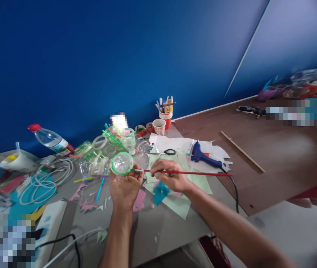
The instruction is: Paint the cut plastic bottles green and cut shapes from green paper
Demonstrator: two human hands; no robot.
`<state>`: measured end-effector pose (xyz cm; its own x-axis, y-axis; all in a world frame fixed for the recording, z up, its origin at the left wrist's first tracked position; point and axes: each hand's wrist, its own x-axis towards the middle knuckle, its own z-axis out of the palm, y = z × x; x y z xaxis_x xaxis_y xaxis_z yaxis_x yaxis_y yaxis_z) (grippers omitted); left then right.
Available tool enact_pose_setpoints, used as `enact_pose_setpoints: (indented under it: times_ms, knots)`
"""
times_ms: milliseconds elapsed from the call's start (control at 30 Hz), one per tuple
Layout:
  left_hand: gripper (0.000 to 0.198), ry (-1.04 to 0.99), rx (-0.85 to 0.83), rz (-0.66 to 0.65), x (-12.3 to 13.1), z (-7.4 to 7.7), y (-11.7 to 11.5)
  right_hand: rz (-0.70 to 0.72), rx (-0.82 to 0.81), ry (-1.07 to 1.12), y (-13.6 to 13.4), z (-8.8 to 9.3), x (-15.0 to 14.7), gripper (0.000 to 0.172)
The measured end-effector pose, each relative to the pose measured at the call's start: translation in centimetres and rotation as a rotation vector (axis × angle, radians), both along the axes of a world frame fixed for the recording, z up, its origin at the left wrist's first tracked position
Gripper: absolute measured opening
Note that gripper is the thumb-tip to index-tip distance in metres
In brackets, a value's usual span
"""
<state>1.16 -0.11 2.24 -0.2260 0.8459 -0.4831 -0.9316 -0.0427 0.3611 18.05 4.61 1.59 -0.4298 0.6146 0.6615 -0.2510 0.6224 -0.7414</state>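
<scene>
My left hand [125, 188], palm up, holds a round clear plastic piece with a green rim [122, 163]; its fingers are partly hidden under the piece. My right hand [172, 175] pinches a long red paintbrush [203, 173], its handle pointing right. The brush's tip is at the fingers of my left hand, close to the rim; I cannot tell whether it touches. Scissors [166, 152] lie just beyond my right hand. Pale green paper sheets [181, 208] and a teal scrap [160, 193] are under it.
A blue glue gun [204, 156] with a black cord lies to the right. Cut plastic bottle pieces [99, 143], a water bottle [52, 139] and a coiled white cable [59, 175] are left. Paper cups [159, 126] stand at the wall. A wooden stick [242, 152] lies right.
</scene>
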Motion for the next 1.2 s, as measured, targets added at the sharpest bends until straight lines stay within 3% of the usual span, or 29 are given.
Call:
enact_pose_setpoints:
  times_ms: [433, 833, 1200]
  knots:
    - [0.053, -0.043, 0.086, -0.073, -0.5, -1.4, -0.1, 0.083, -0.138, -0.009, 1.2, 0.1, 1.1, 0.014]
    - [0.053, -0.029, 0.045, -0.128, -0.4, -1.4, -0.1, 0.084, -0.567, 0.146, 2.4, -0.9, 1.3, 0.011]
    - [0.052, -0.026, 0.063, -0.168, -0.6, -1.7, -0.1, 0.159, -0.617, 0.163, 2.7, -0.8, 1.3, 0.009]
